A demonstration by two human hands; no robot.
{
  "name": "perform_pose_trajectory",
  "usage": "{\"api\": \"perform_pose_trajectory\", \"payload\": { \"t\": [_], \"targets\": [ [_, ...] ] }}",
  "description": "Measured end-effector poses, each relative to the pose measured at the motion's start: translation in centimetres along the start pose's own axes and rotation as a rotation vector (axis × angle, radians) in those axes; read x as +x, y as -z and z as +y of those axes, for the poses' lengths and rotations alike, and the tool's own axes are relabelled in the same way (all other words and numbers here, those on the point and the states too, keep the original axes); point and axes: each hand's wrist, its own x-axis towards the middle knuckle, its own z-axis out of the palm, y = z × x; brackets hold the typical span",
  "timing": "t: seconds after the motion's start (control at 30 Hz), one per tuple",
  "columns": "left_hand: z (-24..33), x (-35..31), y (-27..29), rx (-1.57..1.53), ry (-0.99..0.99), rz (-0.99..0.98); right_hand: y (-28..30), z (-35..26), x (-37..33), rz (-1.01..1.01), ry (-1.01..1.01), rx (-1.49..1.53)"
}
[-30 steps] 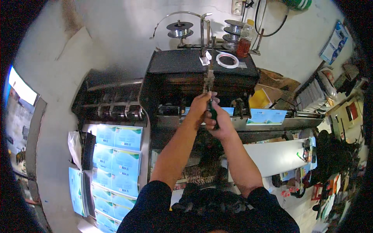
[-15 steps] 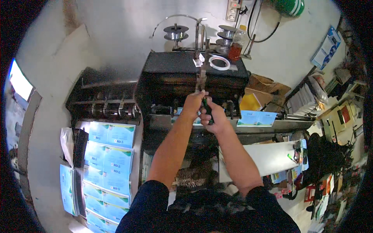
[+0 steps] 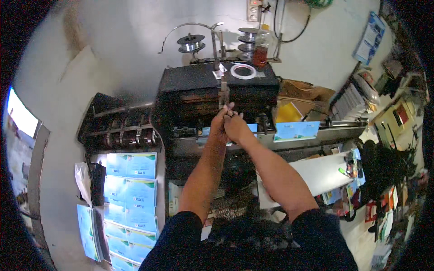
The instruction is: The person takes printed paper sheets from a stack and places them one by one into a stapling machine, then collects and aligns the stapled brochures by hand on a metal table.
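My two hands meet at the front of a dark machine [image 3: 181, 81], just below its upright metal head part [image 3: 224, 92]. My left hand [image 3: 219, 121] has its fingers closed together at the lower end of that part; what they pinch is too small to make out. Pressed against it from the right is my right hand [image 3: 236, 128], its fingers curled in. Whatever lies inside the right hand is hidden. Below and behind the hands, light blue printed sheets [image 3: 251, 128] lie on the machine's rail.
On the machine top lie a white tape roll [image 3: 243, 71] and small paper scraps. Behind stand wire spools [image 3: 191, 44] and a bottle of reddish liquid [image 3: 261, 49]. Blue printed sheets [image 3: 141, 189] are stacked at left. A white board [image 3: 312, 174] juts out at right.
The green-and-black handle seen in my right hand earlier no longer shows. My right hand has turned and closed in against the left. The whole view has shifted slightly.
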Motion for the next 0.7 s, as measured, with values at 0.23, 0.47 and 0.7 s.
{"api": "perform_pose_trajectory", "payload": {
  "t": [0.23,0.47,0.7],
  "targets": [
    [1.8,-1.7,-2.2,0.614,-0.11,0.101,-0.1,0.6,-3.0,0.233,-0.207,0.049],
    [2.7,-2.3,-3.5,0.882,-0.051,0.241,0.0,0.0,-4.1,0.302,-0.012,0.29],
    [3.5,-2.6,-4.1,0.936,-0.039,0.226,2.2,-4.9,-6.2,0.287,-0.123,0.498]
  ]
}}
